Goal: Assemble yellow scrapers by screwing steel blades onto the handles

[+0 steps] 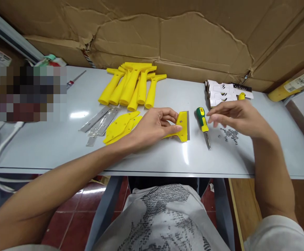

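My left hand (154,126) grips a yellow scraper (183,126) by its neck. Its head carries a grey metal blade (188,125) along the right edge, and a small screw shows in the plate. My right hand (242,116) hovers over the table with its fingers apart and nothing visible in them. Just left of its fingertips lies a green and yellow screwdriver (201,116), tip toward me. A loose scatter of small screws (230,134) lies below that hand. Left of my left hand are flat yellow plates (121,126) and metal blades (95,118), some in clear wrapping.
Several yellow scraper handles (133,85) are piled at the back of the white table (62,146). Printed cards (221,92) stack at back right. Cardboard (167,38) stands behind. Another screwdriver (75,80) and white cables (0,150) lie at left.
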Motion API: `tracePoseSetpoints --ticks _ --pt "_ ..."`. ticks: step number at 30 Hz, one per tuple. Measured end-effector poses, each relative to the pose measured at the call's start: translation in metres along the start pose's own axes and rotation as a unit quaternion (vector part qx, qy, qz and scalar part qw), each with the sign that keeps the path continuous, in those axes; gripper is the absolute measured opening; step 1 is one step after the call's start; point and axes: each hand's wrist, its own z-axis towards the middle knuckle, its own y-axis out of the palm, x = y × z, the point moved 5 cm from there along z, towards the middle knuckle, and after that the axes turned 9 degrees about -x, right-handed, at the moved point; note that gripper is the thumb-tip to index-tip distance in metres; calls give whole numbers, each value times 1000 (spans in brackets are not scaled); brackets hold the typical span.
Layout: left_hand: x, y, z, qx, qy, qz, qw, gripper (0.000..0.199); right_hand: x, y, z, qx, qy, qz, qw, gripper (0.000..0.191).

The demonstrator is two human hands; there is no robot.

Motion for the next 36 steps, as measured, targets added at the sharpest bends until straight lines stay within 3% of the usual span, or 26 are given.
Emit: tracePoseSetpoints --ticks 4,7,13,20,28,36 --pt "1 0 -1 -2 3 7 1000 45 -15 46 13 -33 -42 63 997 28" --pt "2 0 -1 -8 6 9 1000 42 -12 59 18 -39 -48 61 996 22" --pt "2 1 -1 -16 12 -21 1000 39 -5 64 21 -76 -43 143 986 20" --pt "0 -2 0 8 2 -3 1000 34 -4 71 24 -42 -48 136 989 23" --pt "5 0 0 2 4 -25 1000 43 -5 50 20 -33 -35 143 989 28" --pt "4 0 3 5 7 -42 999 44 -9 73 25 -49 -51 149 986 27"
